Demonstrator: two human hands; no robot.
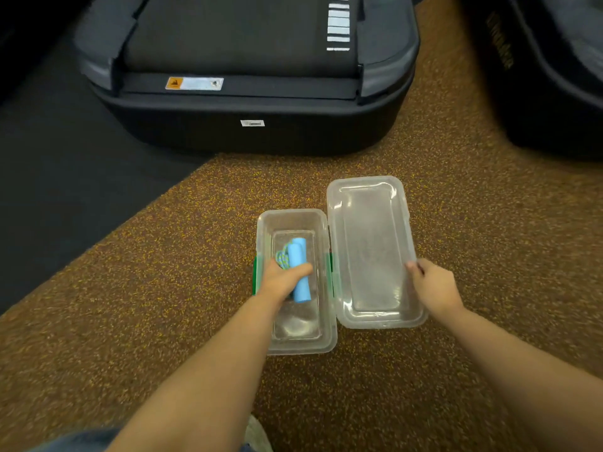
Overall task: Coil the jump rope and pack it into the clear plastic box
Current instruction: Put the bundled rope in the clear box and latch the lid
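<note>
The clear plastic box [295,345] sits open on the speckled brown floor, with green clips on its sides. Inside it lies the coiled jump rope [298,256], two light blue foam handles side by side with a blue-green cord bundled at their left. My left hand [282,278] reaches into the box and is wrapped around the handles. The clear lid [370,252] lies flat to the right of the box, touching it. My right hand [430,285] grips the lid's right edge with fingers curled.
A black treadmill end [251,102] stands just beyond the box. Another dark machine [548,76] fills the upper right. A black floor mat [65,177] covers the left side. Brown speckled floor surrounds the box.
</note>
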